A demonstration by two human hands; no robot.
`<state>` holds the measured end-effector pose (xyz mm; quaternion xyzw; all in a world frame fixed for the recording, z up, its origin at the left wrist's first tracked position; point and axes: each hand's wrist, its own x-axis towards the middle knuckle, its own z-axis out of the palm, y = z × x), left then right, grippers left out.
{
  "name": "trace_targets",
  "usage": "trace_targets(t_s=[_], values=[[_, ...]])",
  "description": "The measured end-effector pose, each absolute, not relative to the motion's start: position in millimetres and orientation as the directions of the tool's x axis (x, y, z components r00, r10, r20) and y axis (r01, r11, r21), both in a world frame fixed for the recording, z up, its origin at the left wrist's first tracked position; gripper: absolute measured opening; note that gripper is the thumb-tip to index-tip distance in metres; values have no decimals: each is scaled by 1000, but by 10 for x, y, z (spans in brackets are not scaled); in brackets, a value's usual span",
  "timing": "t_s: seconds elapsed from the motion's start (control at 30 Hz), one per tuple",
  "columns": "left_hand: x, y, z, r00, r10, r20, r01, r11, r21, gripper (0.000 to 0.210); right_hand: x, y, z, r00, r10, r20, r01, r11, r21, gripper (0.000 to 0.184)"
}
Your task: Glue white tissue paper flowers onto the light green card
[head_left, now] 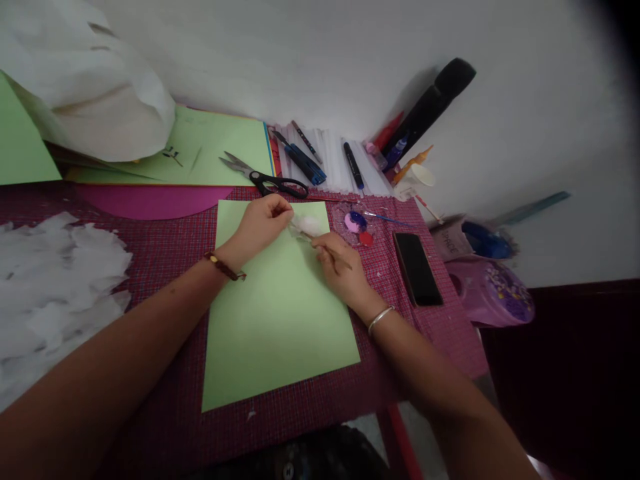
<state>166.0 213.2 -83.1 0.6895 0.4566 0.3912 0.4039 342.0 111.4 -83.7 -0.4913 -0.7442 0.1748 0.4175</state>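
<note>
A sheet of light green paper (280, 320) lies in front of me on the checked tablecloth. Over its top part my left hand (264, 223) pinches at the edge of a thin white piece (306, 225), which looks like tissue paper; its exact shape is blurred. My right hand (345, 267) grips a thin brown stick (341, 262), whose tip reaches toward the white piece. Just right of the sheet sits a clear palette with purple, pink and red paint (355, 221). A thin blue paintbrush (387, 219) rests across its edge.
Black-handled scissors (263, 179), a blue cutter (303, 161) and a black marker (353, 165) lie behind the sheet. A phone (418, 269) is at right. White paper pieces (55, 287) heap up at left. Bottles stand by the wall; a pink container (490, 293) is beyond the table's edge.
</note>
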Motion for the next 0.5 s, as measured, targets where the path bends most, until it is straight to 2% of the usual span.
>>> trace_targets(t_s=[0.17,0.23,0.3,0.37,0.5], values=[[1633,2103,-794,298,941,160,310,-253,916,6,3410,1114,-846,-251,859,446,660,489,-571,24],[1627,2092,-777,313,936,161,324,-265,908,6,3407,1108,-843,-260,856,447,650,498,-575,24],[1617,2082,-764,321,933,163,337,-274,901,6,3409,1094,-833,-201,866,457,597,478,-644,20],[1600,2066,-762,348,924,159,345,-284,895,7,3416,1075,-823,-69,894,444,501,416,-759,16],[1559,2015,-790,467,864,187,351,-375,858,14,3438,1054,-819,129,935,330,257,290,-922,17]])
